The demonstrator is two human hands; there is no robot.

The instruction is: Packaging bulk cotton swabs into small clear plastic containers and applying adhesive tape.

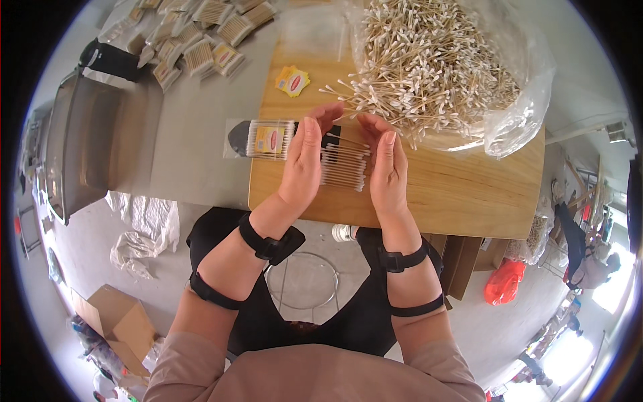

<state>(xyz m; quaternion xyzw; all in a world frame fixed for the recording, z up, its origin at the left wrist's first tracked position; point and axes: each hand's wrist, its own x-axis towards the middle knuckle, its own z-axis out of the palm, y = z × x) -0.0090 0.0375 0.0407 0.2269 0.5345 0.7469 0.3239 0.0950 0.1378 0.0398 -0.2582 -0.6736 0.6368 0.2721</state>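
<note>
My left hand and my right hand stand on edge on the wooden table, palms facing each other with the fingers stretched out. Between them lies a row of loose cotton swabs, their sticks side by side and running crosswise from palm to palm. Each hand is close to the swab tips; whether the palms touch them I cannot tell. A dark piece shows partly behind the row. Just left of my left hand lies a flat clear pack of cotton swabs with a yellow label, on a dark rounded piece.
A large heap of cotton swabs spills from a clear plastic bag at the far right. Yellow label cards lie beyond my left hand. Filled swab packs are piled far left, near a grey plastic bin.
</note>
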